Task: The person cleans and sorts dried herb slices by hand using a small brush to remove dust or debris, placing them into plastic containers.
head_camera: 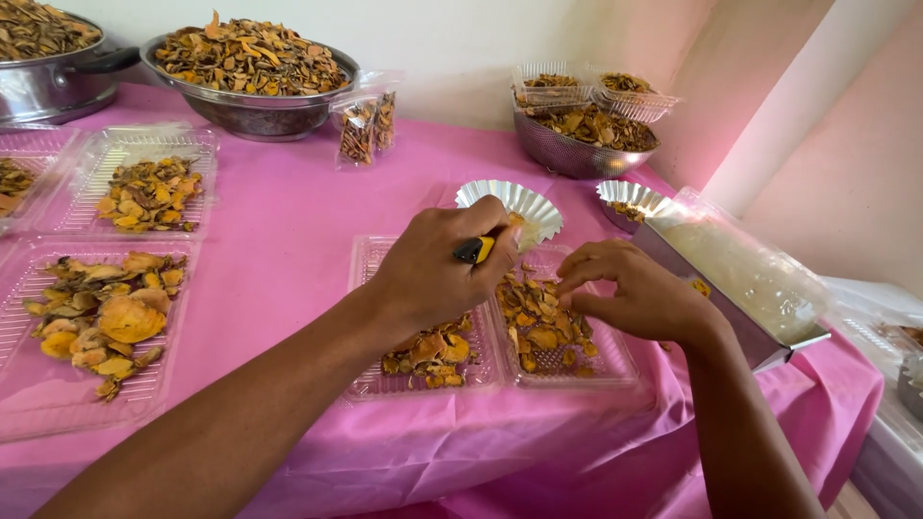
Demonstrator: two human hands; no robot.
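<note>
Left hand (433, 274): closed around a yellow-and-black tool (478, 249), gripped in the fist, only its end showing; kind of tool not determinable.
Right hand (635, 293): fingers (580, 264) bent and pinched together over the dried slices; whether a slice is actually gripped cannot be told.
Work item: dried orange-brown slices (538, 322), heaped in the right half of an open clear plastic clamshell tray (615, 370) directly beneath both hands.
Left half of same tray: smaller heap of slices (433, 356), partly hidden under the left wrist.
Paper cup liners: one white fluted liner (529, 204) just behind the left hand, contents not visible; second liner (630, 197) further right, holding a few pieces.
Filled so far: two clear trays at far left (29, 404) (207, 149), each loaded with slices, lids open.
Packed so far: small clear bags of slices (367, 125) standing near the wall.
Stock remaining: large steel bowl (260, 115), steel pot (48, 91) and mesh colander (567, 154), all heaped full; judged as most of the material not yet portioned.
Metal tray (731, 308): at right, holding clear plastic packaging.
Support: tabletop with pink cloth (288, 231).
</note>
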